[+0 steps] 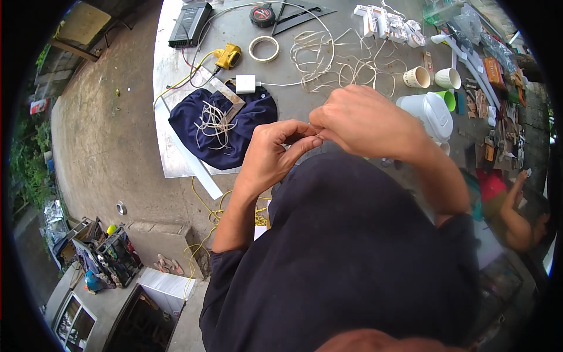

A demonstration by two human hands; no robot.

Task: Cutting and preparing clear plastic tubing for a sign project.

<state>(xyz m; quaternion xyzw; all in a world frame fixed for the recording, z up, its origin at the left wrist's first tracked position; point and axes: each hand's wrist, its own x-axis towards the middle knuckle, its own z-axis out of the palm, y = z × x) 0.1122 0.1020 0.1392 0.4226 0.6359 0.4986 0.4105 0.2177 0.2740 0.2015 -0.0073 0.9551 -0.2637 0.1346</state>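
Observation:
Both of my hands meet in front of my dark shirt, fingertips pinched together on something small and thin that I cannot make out. My left hand (274,154) has its thumb and fingers closed from the left; my right hand (363,123) curls over from the right, hiding most of it. Just left of them a navy cloth (193,138) bears a bundle of white wires (213,125) and a flat metal piece (231,102). A white adapter (246,84) sits at the cloth's upper edge. Beyond my hands lie tangled white cables (314,61) on the metal table (281,102).
Around lie a black power box (189,26), yellow device (227,57), tape roll (263,48), tape measure (262,16), power strips (384,23), cups (416,77), a white container (434,117) and clutter along the right. Another person's arm (516,217) shows far right. Yellow cord (205,199) trails on the floor.

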